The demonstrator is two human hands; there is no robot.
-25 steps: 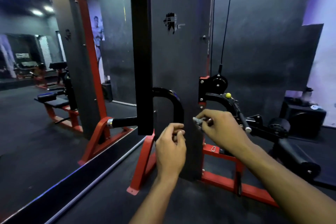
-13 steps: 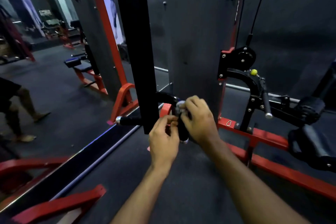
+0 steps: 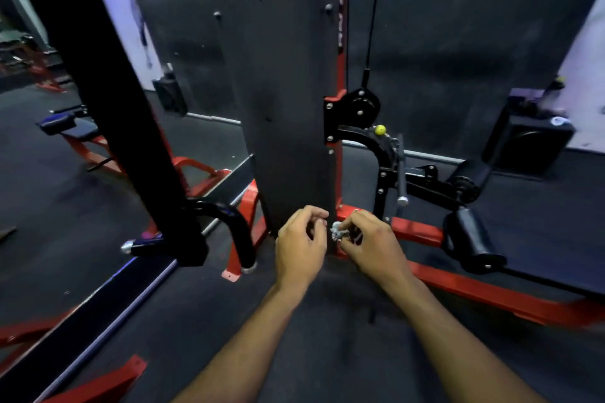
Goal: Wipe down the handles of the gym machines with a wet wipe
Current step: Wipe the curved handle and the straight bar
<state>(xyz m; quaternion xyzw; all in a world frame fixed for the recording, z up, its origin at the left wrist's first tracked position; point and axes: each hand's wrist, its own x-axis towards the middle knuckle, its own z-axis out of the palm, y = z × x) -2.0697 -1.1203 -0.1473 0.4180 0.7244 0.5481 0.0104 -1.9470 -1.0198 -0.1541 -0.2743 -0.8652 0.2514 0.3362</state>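
I see the tall grey shroud panel [image 3: 281, 91] of the machine rising straight behind both hands, with its red base frame [image 3: 491, 291] running off to the right of them. Left of the hands hangs the curved black handle [image 3: 226, 222], well apart from either hand, nothing touching it. Further right, beyond the right hand, sits a black roller pad [image 3: 471, 239]. My left hand [image 3: 299, 245] has fingers loosely curled, thumb and fingertips near each other but holding nothing I can make out. My right hand [image 3: 373, 247] pinches the crumpled wet wipe [image 3: 337, 233] between thumb and fingertips, so the wipe sits in the gap between the two hands, just beside the left fingertips; contact with them unclear. Versus half a second ago: both hands were then on the curved black handle, right hand pressing the wipe onto it; now they have come off it and sit to its right, in front of the panel's bottom edge.
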